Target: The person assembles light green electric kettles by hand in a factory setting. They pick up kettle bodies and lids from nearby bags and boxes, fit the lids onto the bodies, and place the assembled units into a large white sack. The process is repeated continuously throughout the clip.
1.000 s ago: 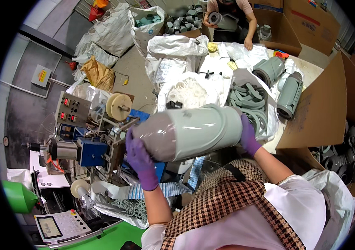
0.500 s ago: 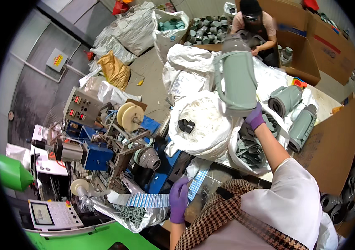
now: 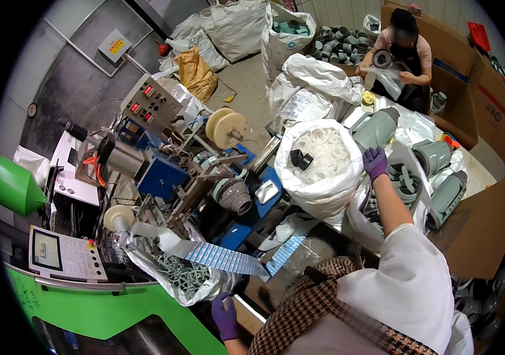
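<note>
My right hand (image 3: 375, 164), in a purple glove, reaches forward with its fingers loosely apart and nothing visible in them. Just beyond its fingertips a grey-green plastic jug with a side handle (image 3: 378, 126) lies on the table. Left of this hand stands a white sack of pale plastic rings (image 3: 320, 188) with a black fitting (image 3: 301, 159) on top. My left hand (image 3: 224, 316), also gloved, hangs low with half-bent, parted fingers and seems to hold nothing. Beside it is a white bag of thin green plastic scraps (image 3: 188, 299); above runs a strip of blue-and-white labels (image 3: 223, 258).
Two more grey-green jugs (image 3: 446, 201) lie at the right by an open carton (image 3: 482, 222). A sack of grey-green handles (image 3: 368, 228) stands below my right hand. At left are a blue-framed machine (image 3: 163, 174) and a green machine (image 3: 110, 319). A co-worker (image 3: 405, 56) handles a part and clear plastic at the back.
The jug that was upright at my right hand now lies on the table, released. My left hand has moved down and left, away from the label strip. The view has shifted left.
</note>
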`<state>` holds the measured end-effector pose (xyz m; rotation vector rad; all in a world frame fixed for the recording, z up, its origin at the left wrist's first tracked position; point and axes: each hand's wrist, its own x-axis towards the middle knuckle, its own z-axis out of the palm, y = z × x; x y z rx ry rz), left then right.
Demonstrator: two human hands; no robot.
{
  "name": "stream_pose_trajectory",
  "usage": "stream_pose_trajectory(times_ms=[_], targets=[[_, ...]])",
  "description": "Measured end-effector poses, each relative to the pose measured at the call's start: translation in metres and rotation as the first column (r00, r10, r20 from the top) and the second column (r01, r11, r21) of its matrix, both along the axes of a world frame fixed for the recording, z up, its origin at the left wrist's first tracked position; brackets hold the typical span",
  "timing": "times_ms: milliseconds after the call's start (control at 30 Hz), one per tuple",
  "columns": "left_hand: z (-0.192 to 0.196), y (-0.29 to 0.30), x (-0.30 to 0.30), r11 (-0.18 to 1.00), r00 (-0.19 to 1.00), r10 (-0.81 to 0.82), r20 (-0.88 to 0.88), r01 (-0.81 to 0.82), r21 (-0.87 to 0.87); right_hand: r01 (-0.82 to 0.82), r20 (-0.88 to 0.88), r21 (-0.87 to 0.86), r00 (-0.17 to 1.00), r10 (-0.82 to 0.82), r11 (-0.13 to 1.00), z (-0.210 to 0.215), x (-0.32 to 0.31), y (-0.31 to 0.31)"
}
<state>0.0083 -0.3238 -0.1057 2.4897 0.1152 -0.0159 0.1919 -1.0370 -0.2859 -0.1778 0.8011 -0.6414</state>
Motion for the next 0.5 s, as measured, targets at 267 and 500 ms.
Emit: stream_pose_trajectory(times_ms=[267, 500], targets=[[0.111, 0.332, 0.053, 0.916, 0.604, 0.383, 0.699, -0.348, -0.201, 0.012, -0.143, -0.771, 0.971, -0.192, 0.636, -0.015, -0.114, 0.166], [0.213, 0.446, 0.202, 0.848, 0.757, 0.455, 0.469, -0.207, -0.489, -0.046, 0.194, -0.23, 0.977, 0.092, 0.972, -0.042, -0.239, 0.357]])
